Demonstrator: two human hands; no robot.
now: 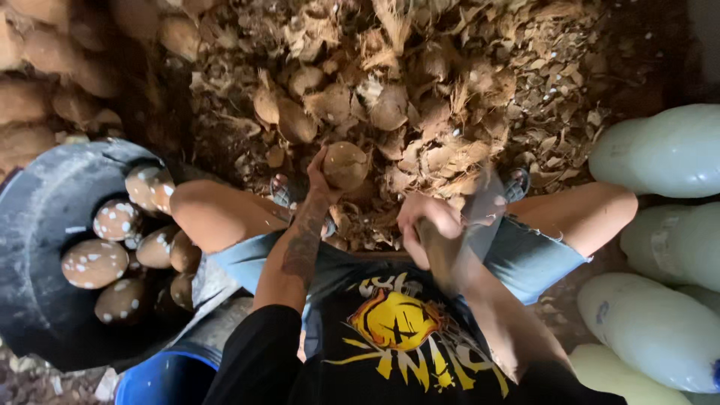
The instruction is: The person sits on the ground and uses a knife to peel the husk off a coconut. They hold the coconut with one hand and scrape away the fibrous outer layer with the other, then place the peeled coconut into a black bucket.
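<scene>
The coconut (346, 165) in my left hand (319, 180) is tan-brown. Those in the black tub (45, 225) are brown, speckled white. My shorts (247, 259) are pale blue denim, my shirt (390, 337) black with a yellow-orange print. The jugs (660, 150) are milky white, the bucket (165, 379) blue.

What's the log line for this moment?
left hand: holds coconut | right hand: grips blurred blade | pile of husks ahead | black tub of peeled coconuts at left
</scene>
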